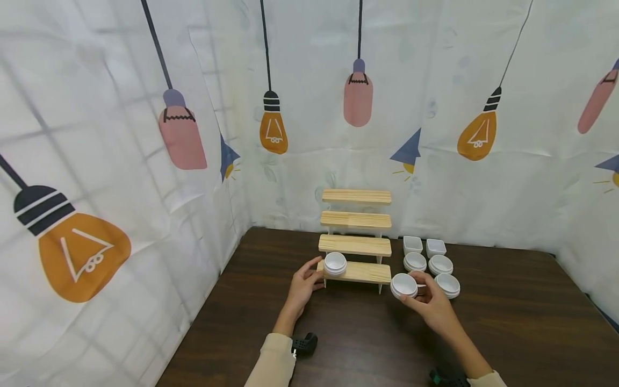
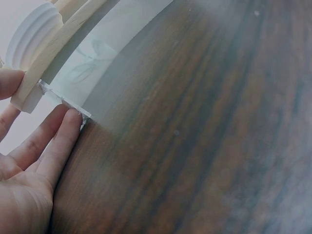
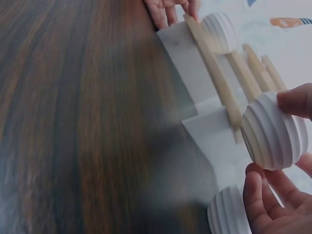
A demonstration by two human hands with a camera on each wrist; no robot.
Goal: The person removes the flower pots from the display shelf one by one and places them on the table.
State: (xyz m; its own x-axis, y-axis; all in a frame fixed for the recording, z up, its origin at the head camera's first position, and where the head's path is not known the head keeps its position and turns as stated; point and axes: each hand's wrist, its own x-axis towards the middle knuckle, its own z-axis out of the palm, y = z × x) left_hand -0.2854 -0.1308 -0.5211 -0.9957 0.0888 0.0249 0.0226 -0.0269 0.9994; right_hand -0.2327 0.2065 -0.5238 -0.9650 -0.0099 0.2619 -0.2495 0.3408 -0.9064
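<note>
We have one bowl [image 1: 335,264] on the rack [image 1: 356,272], our left hand [image 1: 303,287] pinching its 9 o'clock end, while our right hand [image 1: 432,305] grips a second bowl [image 1: 403,285] at its 3 o'clock end, five dishes [image 1: 430,258] unplaced.

Bare left hand [image 1: 303,285] and right hand [image 1: 430,303]; cream long sleeves [image 1: 273,363]; black wrist-mounted devices [image 1: 304,343], probably cameras, at frame bottom.

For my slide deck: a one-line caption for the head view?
Left hand steadies tiered wooden stand; right hand holds white ribbed round bowl.
</note>
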